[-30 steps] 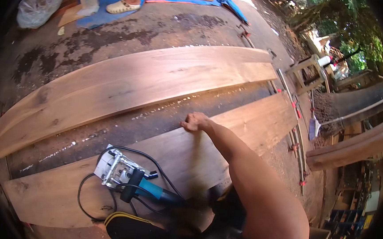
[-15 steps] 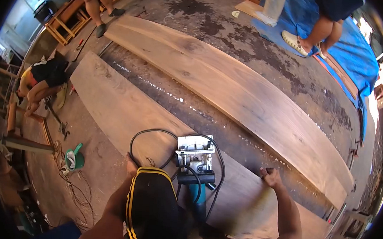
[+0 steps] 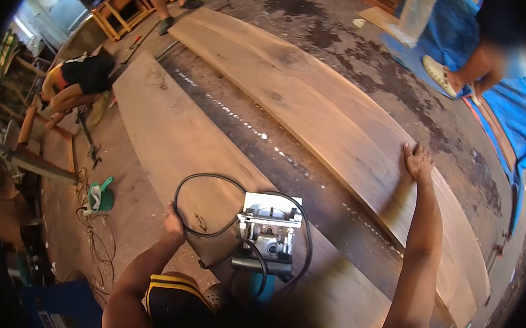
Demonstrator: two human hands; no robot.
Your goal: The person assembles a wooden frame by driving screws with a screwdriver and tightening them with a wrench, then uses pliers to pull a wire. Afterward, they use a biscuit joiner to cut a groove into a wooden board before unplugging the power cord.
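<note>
My right hand (image 3: 420, 163) lies on the top of the farther wooden slab (image 3: 315, 113), near its far edge, with its fingers spread. At the left edge of the nearer slab (image 3: 174, 121) is my left hand (image 3: 174, 223); its fingers touch the edge, and whether they grip it is unclear. A teal power tool with a metal base (image 3: 268, 231) rests on the nearer slab in front of me. Its black cable (image 3: 182, 186) loops across the wood beside my left hand.
One person (image 3: 76, 81) crouches at the left, and others stand at the top left and top right (image 3: 480, 69). A green container (image 3: 101, 196) and tangled cords lie left of the slabs. A blue tarp (image 3: 513, 114) covers ground at the right.
My right hand has moved from the nearer slab's edge out onto the farther slab and opened. The view has shifted, and my left forearm shows more fully beside the nearer slab.
</note>
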